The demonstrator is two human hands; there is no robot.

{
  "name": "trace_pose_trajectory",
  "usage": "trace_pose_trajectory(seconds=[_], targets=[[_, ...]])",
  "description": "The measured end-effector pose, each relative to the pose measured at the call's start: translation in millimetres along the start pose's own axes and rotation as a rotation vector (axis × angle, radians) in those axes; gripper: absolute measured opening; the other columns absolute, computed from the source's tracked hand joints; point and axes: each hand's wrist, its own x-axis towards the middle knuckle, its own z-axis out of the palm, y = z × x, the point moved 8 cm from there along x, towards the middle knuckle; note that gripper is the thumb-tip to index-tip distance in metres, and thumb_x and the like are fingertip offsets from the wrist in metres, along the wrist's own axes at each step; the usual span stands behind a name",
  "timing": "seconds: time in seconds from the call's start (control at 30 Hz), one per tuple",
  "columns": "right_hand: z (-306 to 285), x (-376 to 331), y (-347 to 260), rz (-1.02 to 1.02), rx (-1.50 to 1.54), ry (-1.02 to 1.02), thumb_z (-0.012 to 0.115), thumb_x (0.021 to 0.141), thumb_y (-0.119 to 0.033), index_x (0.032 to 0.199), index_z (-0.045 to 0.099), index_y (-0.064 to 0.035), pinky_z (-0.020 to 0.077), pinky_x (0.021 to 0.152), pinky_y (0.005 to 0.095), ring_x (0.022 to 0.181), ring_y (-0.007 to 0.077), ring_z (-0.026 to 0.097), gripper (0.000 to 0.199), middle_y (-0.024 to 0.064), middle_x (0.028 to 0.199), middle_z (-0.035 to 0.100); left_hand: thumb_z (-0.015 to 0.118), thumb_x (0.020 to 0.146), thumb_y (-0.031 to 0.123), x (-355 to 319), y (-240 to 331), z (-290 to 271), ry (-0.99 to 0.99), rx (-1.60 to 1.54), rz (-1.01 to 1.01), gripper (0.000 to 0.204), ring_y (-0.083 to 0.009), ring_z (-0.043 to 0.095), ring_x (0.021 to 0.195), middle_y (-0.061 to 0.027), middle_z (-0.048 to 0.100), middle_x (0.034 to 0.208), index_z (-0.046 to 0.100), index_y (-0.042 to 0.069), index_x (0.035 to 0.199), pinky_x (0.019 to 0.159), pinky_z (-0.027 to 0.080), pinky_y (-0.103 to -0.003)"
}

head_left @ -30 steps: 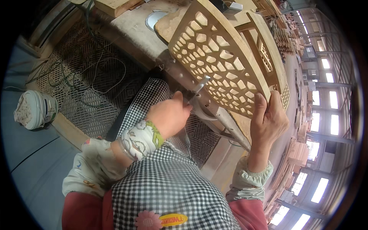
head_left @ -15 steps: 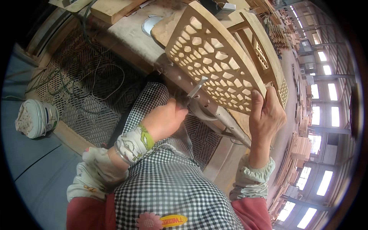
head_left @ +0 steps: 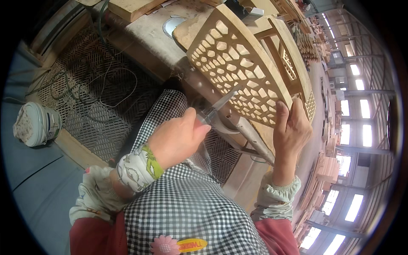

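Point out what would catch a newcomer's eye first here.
A pale wooden panel, full of angular holes, stands tilted at upper centre, its lower right corner pinched by the right hand. Below left of it, the left hand holds a metal blade. A white bucket sits at far left.

A woodworking workshop: right of the right grip (head_left: 292, 127), stacked timber (head_left: 325, 172) lines a large hall (head_left: 376, 182) with bright windows (head_left: 365, 109); beyond the left grip (head_left: 177, 137), a worn counter (head_left: 148, 33) carries a wooden board (head_left: 134, 8), with cables (head_left: 137, 80) on the patterned matting (head_left: 106, 132) below.
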Motion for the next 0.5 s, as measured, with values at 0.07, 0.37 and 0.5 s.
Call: trace_pose_trajectory(seconds=[0.07,0.37,0.5], targets=[[-3.2,-2.0,-5.3,-0.022,-0.014,0.007,0.072,0.099,-0.041,0.081,0.05,-0.007,0.0412,0.054,0.0418,0.058,0.0338,0.056,0.044,0.0112,0.068,0.055,0.062,0.105,0.035,4.7,7.0,1.6,-0.022,0.06,-0.029,0.039,-0.0444,0.072,0.073,-0.0254,0.072,0.082,0.052,-0.003,0.104,0.063,0.057,-0.051],[-4.0,-5.9,-9.9,0.0,-0.008,0.0,0.074,0.097,-0.042,0.086,0.055,-0.008,0.0423,0.055,0.0407,0.06,0.0314,0.059,0.04,0.0088,0.069,0.056,0.062,0.104,0.034,18.9,19.3,5.7,0.008,0.092,-0.05,0.04,-0.048,0.073,0.079,-0.0284,0.073,0.086,0.056,-0.005,0.108,0.07,0.059,-0.054],[-4.5,-5.2,-9.0,-0.014,-0.017,0.013,0.074,0.097,-0.042,0.087,0.056,-0.0081,0.0425,0.055,0.0407,0.06,0.0314,0.059,0.039,0.0089,0.07,0.056,0.062,0.104,0.035,16.8,16.8,7.4,-0.016,0.063,-0.067,0.043,-0.0494,0.072,0.082,-0.0295,0.073,0.087,0.056,-0.007,0.109,0.072,0.059,-0.055]])
